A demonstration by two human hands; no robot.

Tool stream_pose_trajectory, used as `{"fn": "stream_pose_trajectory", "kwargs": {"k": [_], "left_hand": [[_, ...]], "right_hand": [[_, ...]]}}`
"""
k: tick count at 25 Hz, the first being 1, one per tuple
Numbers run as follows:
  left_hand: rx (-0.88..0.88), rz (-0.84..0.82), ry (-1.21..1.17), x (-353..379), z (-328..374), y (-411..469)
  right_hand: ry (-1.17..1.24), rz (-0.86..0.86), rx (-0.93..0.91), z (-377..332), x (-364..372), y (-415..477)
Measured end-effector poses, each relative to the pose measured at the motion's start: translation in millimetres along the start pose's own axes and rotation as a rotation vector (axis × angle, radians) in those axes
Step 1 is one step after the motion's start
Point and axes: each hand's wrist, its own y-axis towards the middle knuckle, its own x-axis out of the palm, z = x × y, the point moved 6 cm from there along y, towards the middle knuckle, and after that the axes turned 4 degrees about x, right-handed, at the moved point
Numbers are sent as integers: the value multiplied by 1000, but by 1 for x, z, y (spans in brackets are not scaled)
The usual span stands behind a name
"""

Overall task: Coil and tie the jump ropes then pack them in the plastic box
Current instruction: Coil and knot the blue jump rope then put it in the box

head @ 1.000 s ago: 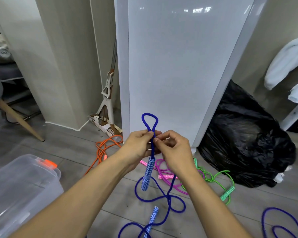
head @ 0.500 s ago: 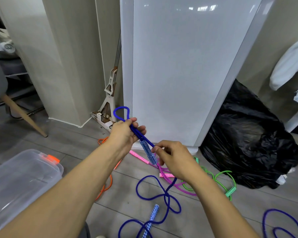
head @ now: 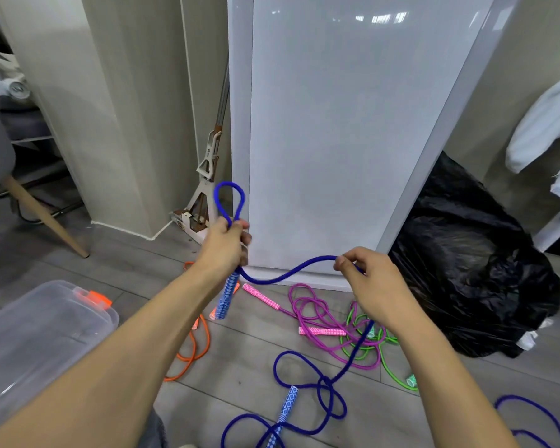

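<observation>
My left hand [head: 224, 245] grips the blue jump rope [head: 282, 273] where a small loop stands up above my fist; one patterned blue handle [head: 226, 295] hangs below it. My right hand [head: 367, 276] pinches the same rope further along, and the cord sags between the two hands. The rest of the blue rope trails down to loose loops on the floor beside its other handle [head: 286, 407]. A pink rope [head: 317, 313], a green rope [head: 383, 354] and an orange rope [head: 196, 345] lie tangled on the floor. The clear plastic box [head: 36, 337] with an orange latch sits at lower left.
A white panel [head: 346, 130] stands straight ahead with a mop [head: 209, 166] leaning at its left. A full black rubbish bag [head: 472, 260] sits to the right. A chair leg [head: 42, 215] slants at far left. Another dark blue rope [head: 530, 418] lies at bottom right.
My hands have drawn apart: the right hand slid rightwards along the blue rope, stretching a span of cord between the hands. The left hand keeps the loop and the handle now hangs straight down.
</observation>
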Motion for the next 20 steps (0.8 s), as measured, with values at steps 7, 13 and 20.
{"fn": "stream_pose_trajectory", "kwargs": {"k": [7, 13, 20], "left_hand": [[21, -391, 178, 44, 7, -45], [48, -551, 215, 63, 1, -62], [-71, -645, 154, 72, -5, -72]], "right_hand": [[282, -74, -39, -34, 25, -10], [502, -84, 1, -39, 21, -14], [396, 0, -41, -30, 16, -11]]}}
